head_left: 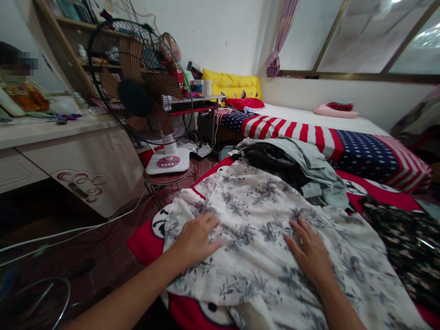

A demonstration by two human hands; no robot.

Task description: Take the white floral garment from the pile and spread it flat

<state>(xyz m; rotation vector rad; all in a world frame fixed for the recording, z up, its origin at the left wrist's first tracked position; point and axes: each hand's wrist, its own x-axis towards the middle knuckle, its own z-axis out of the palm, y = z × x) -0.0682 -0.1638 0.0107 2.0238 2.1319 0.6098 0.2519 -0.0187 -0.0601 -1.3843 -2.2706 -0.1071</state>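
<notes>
A white garment with grey flower print (pixel 247 238) lies spread over a red patterned cover (pixel 144 240). My left hand (pixel 199 238) is over the garment's left part, thumb apart from the fingers, gripping nothing. Farther right, my right hand (pixel 309 247) rests on the same cloth with its fingers stretched out. Whether the left palm presses on the fabric I cannot tell. Beyond the garment sits a heap of pale grey-green clothing (pixel 309 160) with a black piece (pixel 275 158) in it. A dark floral garment (pixel 409 247) lies at the right.
A standing fan (pixel 137 98) is on a stool (pixel 168 178) at the left, near a white cabinet (pixel 96 165). White cables (pixel 113 222) cross the floor. Behind are a bed with a striped and starred cover (pixel 302 133), a yellow cushion (pixel 233 85) and a window (pixel 357 36).
</notes>
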